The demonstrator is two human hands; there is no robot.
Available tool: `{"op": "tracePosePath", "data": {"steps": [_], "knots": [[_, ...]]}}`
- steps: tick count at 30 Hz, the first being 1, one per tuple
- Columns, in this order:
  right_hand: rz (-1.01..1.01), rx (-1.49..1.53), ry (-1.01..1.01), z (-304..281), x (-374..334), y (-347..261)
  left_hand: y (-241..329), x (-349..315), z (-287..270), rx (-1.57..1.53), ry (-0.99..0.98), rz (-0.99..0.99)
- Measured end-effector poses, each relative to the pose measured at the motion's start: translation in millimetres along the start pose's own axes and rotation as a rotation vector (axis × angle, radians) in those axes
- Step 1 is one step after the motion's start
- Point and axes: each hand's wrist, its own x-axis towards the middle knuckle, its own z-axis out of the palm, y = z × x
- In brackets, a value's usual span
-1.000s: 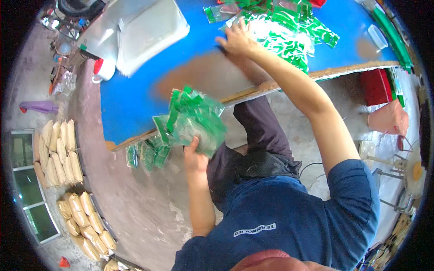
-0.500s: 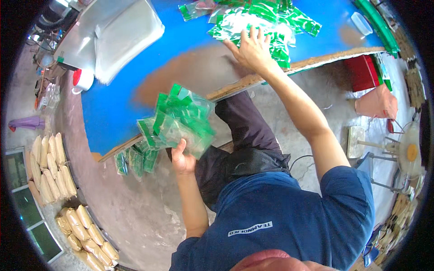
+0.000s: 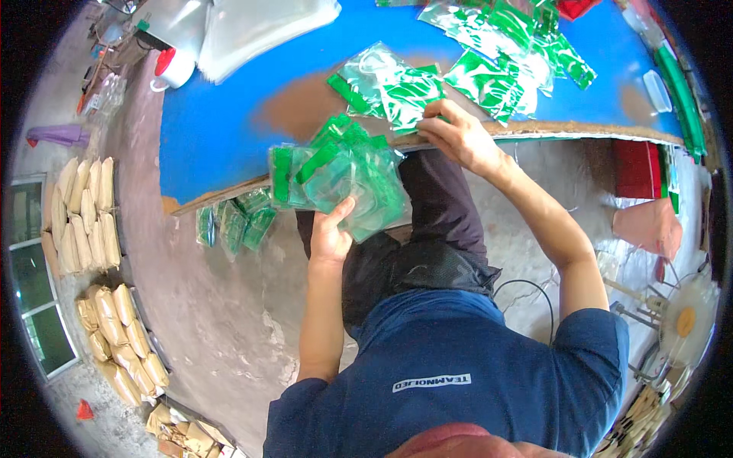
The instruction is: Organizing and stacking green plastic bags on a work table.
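Observation:
A fanned stack of green-and-clear plastic packets (image 3: 347, 172) is gripped in my left hand (image 3: 332, 233), the thumb on top, in front of the table's edge. At that edge my right hand (image 3: 469, 141) has its fingers curled and pinched at the near corner of a few more green-and-clear packets (image 3: 389, 84) lying on the tabletop. Their glossy film reflects the light. Just beyond, to the right, spreads a loose pile of similar packets (image 3: 504, 57).
The table (image 3: 229, 114) has a blue top with worn brown patches. Clear plastic sheets (image 3: 259, 30) and a white mug with a red lid (image 3: 174, 70) are at its left. More green packets (image 3: 237, 221) hang below the edge. A fan (image 3: 683, 320) stands at right.
My right hand has drawn back from the pile to the table edge, and a few packets now lie apart, nearer me. The view has shifted; my left hand keeps its stack.

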Motion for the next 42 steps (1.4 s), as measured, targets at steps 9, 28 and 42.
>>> {"op": "tracePosePath", "data": {"steps": [9,28,42], "knots": [[0.820,0.625,0.862,5.8,9.3,-24.4,15.5,-6.7,3.1,-0.097,-0.006,-0.077],[0.404,-0.358,0.156,71.2,74.1,-46.6,82.2,-15.5,-59.9,-0.334,-0.140,-0.058],[0.198,0.845,0.057,-5.8,134.5,-13.7,117.8,95.4,94.8,0.853,-0.329,0.688]]}}
